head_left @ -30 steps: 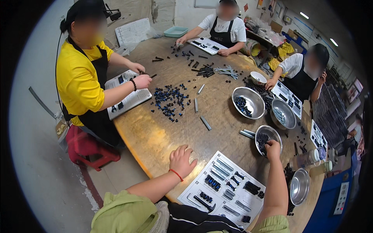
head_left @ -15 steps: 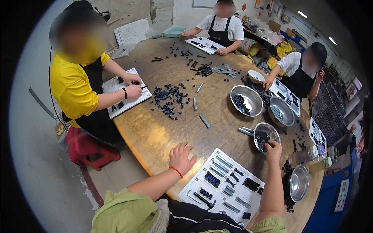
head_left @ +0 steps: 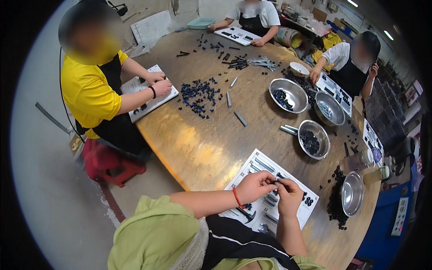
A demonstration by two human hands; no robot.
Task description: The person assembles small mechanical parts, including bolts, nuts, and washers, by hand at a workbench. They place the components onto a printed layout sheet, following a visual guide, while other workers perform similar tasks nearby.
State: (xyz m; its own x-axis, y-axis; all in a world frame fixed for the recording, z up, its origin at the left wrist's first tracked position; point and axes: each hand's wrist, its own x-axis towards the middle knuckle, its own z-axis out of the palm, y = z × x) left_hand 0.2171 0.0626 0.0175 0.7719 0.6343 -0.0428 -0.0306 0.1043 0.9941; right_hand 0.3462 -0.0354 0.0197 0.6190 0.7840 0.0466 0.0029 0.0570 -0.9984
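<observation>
My left hand [head_left: 255,187] and my right hand [head_left: 290,196] meet above a white printed sheet [head_left: 300,218] near the table's front edge. Both are closed, fingertips pinching a small black piece [head_left: 276,181] between them; its exact kind is too small to tell. Metal rods, black nuts [head_left: 308,199], dark bolts and an open-end wrench head [head_left: 263,228] lie on the sheet, partly covered by my hands and forearms. Beyond my right hand stands a steel bowl [head_left: 325,150] of black ring-like pieces, with silvery rods [head_left: 288,129] beside it.
Steel bowls hold blue-black bolts [head_left: 280,100] and silvery parts [head_left: 329,111]; another [head_left: 352,194] stands at right among black nuts. Jars [head_left: 377,175] stand behind it. Blue-black bolts [head_left: 198,100] lie scattered mid-table. Three people work around the table, one in a yellow shirt [head_left: 90,90].
My right hand has come back from the bowl of black pieces to above the sheet. My left hand has lifted off the tabletop and moved right to meet it.
</observation>
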